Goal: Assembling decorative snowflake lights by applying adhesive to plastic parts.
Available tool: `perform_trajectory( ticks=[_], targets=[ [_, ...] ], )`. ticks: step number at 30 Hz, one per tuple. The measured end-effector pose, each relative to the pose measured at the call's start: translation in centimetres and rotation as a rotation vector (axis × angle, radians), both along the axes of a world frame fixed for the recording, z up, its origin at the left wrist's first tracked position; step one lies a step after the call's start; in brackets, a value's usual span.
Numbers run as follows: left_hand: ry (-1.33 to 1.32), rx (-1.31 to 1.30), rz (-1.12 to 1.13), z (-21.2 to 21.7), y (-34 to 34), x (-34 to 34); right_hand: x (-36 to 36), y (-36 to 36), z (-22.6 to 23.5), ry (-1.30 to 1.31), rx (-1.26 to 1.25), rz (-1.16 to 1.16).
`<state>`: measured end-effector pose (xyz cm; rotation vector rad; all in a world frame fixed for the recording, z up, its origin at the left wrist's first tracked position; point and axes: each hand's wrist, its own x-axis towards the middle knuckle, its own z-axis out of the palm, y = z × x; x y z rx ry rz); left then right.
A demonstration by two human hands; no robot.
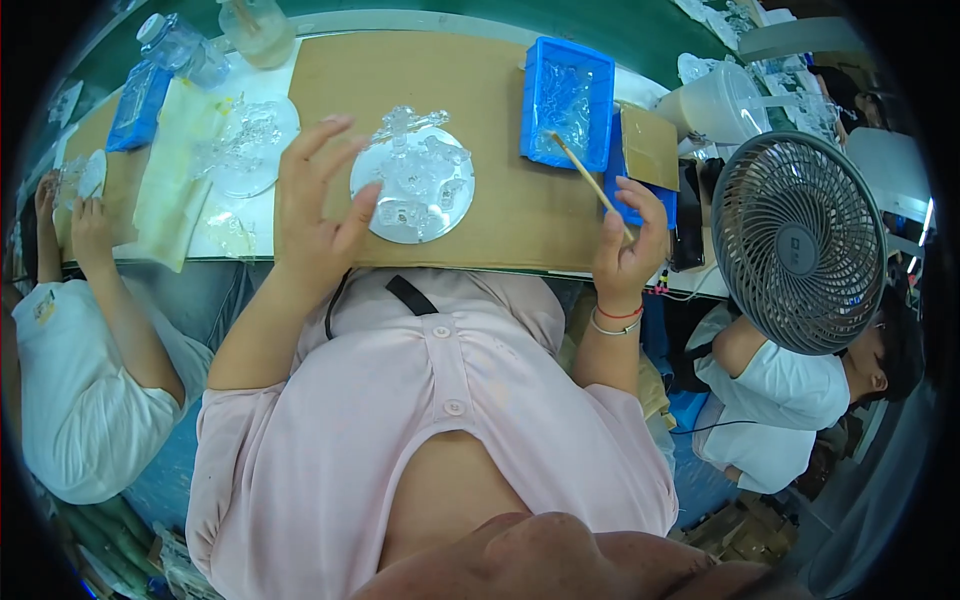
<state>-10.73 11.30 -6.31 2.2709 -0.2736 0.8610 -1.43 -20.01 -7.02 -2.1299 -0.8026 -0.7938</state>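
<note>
My left hand (325, 200) is raised with its fingers spread, just left of a round white plate (420, 232). Nothing shows in it. Several clear plastic pieces (415, 172) lie in a cluster on the plate, some reaching past its far rim. At the right, my right hand (630, 235) is closed around a thin wooden stick (582, 172). The stick slants up to the left, its tip in front of a blue bin (568, 100) that holds clear material.
A second round plate (245, 180) with clear parts sits at the left, beside yellowish cloth (180, 150). Clear bottles (185, 50) stand behind it. A grey fan (800, 245) and a translucent bucket (712, 105) occupy the right. People sit on both sides.
</note>
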Motion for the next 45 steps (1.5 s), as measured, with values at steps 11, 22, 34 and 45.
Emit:
perform_trajectory(
  ticks=[11,22,34,45],
  targets=[
    [0.276,-1.011,-0.135,-4.6,-1.4,3.2,-5.8,4.5,0.0,-0.008,-0.127,0.348],
    [0.51,-0.273,-0.005,-6.0,-1.6,2.6,-2.5,10.8,-4.5,0.489,-0.153,0.184],
    [0.41,-0.24,0.055,-6.6,-2.2,2.5,-1.8,10.8,-4.8,0.486,-0.241,0.234],
    [0.325,-0.176,0.078,-6.8,-2.7,2.5,-1.4,10.4,-5.5,0.588,-0.155,0.204]
  ],
)
